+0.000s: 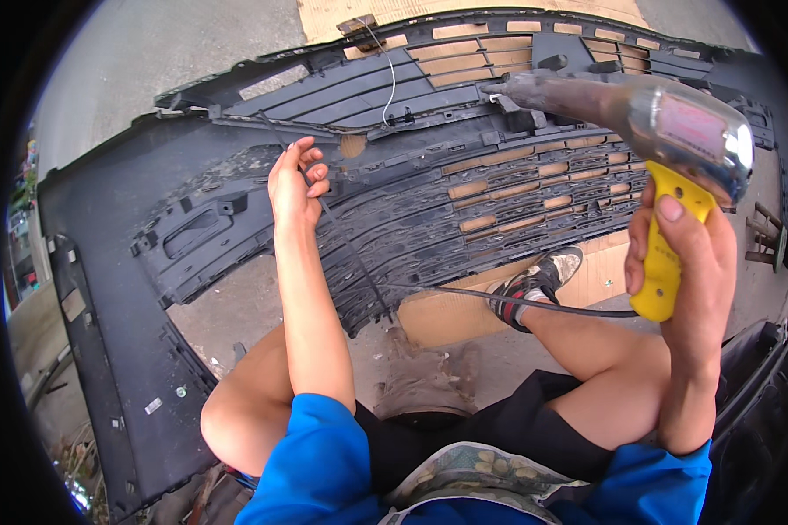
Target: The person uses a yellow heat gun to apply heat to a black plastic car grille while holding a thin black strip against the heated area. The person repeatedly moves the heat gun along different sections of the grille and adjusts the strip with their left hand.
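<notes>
My right hand [696, 249] is closed around the yellow handle of a heat gun [617, 105]. The gun's shiny metal body narrows to a nozzle pointing left, over the upper part of a black plastic car bumper [105, 227]. Out to the left, my left hand [298, 188] has its fingers curled around a long, thin black rod [350, 249]. One end of this rod sticks out past my fingertips, and the other slants down toward the slatted grille [394, 210]. Part of the rod is hidden by my hand.
A black power cord [517, 300] runs left from the gun's handle, across my lower leg. Cardboard [446, 319] lies beneath the grille, on a grey floor [149, 70]. A thin white wire [392, 79] hangs across the upper bumper. My shoe [534, 284] rests by the grille.
</notes>
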The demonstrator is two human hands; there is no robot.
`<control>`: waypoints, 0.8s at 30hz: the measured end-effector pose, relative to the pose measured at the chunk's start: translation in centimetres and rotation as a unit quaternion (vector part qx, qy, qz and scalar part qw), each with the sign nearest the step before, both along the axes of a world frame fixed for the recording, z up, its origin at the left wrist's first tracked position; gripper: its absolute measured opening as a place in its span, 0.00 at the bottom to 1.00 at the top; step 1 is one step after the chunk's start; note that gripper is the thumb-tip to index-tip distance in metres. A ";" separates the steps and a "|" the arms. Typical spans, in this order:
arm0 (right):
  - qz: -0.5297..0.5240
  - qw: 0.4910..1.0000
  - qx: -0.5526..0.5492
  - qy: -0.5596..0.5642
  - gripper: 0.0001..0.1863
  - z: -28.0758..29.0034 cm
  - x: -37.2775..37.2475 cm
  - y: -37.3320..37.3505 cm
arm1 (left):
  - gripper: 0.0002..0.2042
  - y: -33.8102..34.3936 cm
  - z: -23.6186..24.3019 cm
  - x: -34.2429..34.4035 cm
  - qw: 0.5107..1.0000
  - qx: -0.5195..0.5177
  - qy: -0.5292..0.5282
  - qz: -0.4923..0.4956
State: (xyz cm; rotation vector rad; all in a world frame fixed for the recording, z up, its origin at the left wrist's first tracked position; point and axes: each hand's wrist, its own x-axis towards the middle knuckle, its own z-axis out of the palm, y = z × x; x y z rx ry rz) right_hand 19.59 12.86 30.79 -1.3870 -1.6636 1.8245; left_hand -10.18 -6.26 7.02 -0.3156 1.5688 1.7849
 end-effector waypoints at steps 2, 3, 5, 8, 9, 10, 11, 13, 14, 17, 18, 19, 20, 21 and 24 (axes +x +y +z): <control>0.020 0.999 0.013 0.024 0.15 0.8 0.1 -1.0 | 0.14 0.1 2.2 -0.6 0.999 0.030 0.011 -0.017; 0.024 0.998 0.030 0.041 0.15 1.4 0.0 -1.4 | 0.15 0.4 4.0 -1.0 0.998 0.051 0.023 -0.029; 0.025 0.997 0.060 0.040 0.16 1.6 0.2 -2.1 | 0.18 1.2 6.9 -1.4 0.995 0.069 0.046 -0.062; 0.021 0.984 0.165 0.063 0.14 1.3 1.0 -3.9 | 0.21 1.4 13.6 -2.4 0.985 0.088 0.074 -0.126; 0.039 0.972 0.219 0.071 0.14 1.0 0.9 -4.3 | 0.22 0.5 16.1 -3.2 0.983 0.089 0.088 -0.133; 0.056 0.957 0.276 0.068 0.14 0.9 1.1 -4.5 | 0.22 -0.1 17.8 -3.6 0.981 0.094 0.091 -0.141; 0.056 0.960 0.267 0.063 0.13 1.0 1.1 -4.5 | 0.21 -0.9 19.6 -4.2 0.979 0.112 0.090 -0.148; 0.056 0.966 0.249 0.048 0.13 1.0 0.8 -4.7 | 0.20 -2.4 22.2 -4.0 0.975 0.135 0.056 -0.166; 0.055 0.973 0.218 0.052 0.13 1.2 0.6 -4.9 | 0.20 -3.1 23.3 -3.4 0.974 0.128 0.055 -0.180; 0.051 0.984 0.160 0.065 0.14 0.6 -0.1 -5.6 | 0.19 -4.8 23.8 1.0 0.976 0.086 0.030 -0.198; 0.042 0.987 0.142 0.069 0.13 0.4 -0.2 -5.9 | 0.18 -5.3 23.3 2.6 0.980 0.075 0.012 -0.183; 0.033 0.989 0.124 0.073 0.13 0.5 -0.4 -6.5 | 0.17 -6.2 22.2 3.7 0.981 0.090 -0.023 -0.173; 0.023 0.991 0.103 0.077 0.12 0.4 -0.6 -7.3 | 0.17 -7.3 21.0 4.5 0.980 0.093 -0.043 -0.172; 0.013 0.991 0.088 0.096 0.12 0.3 -0.9 -8.1 | 0.17 -8.1 20.3 5.1 0.979 0.102 -0.088 -0.150; 0.023 0.995 0.063 0.073 0.12 -1.4 -1.4 -9.5 | 0.17 -7.8 19.3 7.3 0.973 0.110 -0.134 -0.150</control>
